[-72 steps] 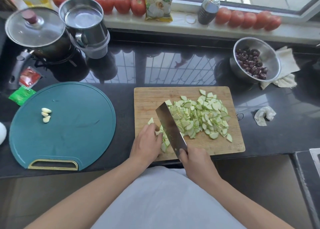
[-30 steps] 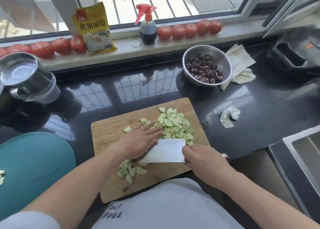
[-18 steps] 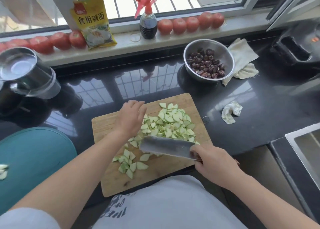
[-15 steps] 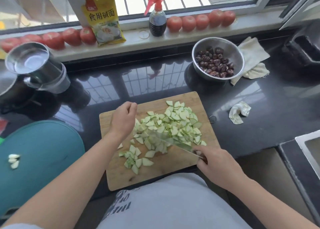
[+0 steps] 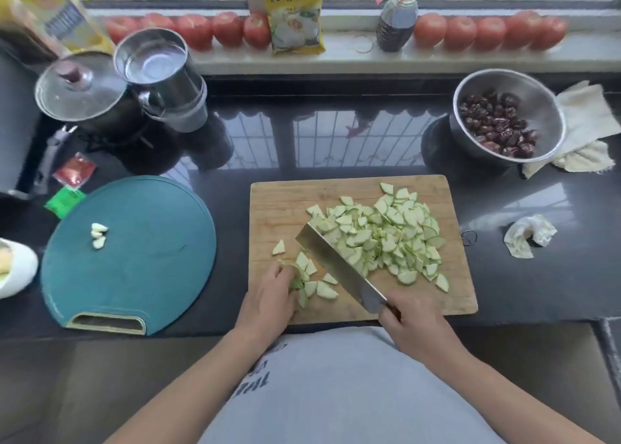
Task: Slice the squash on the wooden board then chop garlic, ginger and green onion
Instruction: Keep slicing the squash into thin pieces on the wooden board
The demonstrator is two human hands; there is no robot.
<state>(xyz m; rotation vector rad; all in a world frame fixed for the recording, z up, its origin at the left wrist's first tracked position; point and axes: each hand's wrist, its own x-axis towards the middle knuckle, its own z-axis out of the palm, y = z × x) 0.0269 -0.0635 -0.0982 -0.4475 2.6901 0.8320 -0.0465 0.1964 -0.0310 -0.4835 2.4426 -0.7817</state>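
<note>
- Dark glossy bench (image 5: 336,147) below a windowsill (image 5: 369,57) lined with tomatoes (image 5: 487,33).
- Steel bowl (image 5: 537,87) holds dark dried fruit (image 5: 497,124).
- Squash slices (image 5: 386,235) heaped on wooden board (image 5: 279,208).
- Right hand (image 5: 413,322): grip round cleaver (image 5: 339,268); left hand (image 5: 268,295) holds squash.

Bright window daylight, glare on the glossy countertop (image 5: 336,141), soft wide-angle bowed edges

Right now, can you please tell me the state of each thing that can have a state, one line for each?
squash: sliced, piled on the wooden board
cleaver: held by the right hand, blade against the pile
left hand: fingers curled on squash pieces
garlic cloves: peeled, whole, on the teal board
pot: lid on
steel bowl: holds dark red fruits
</note>
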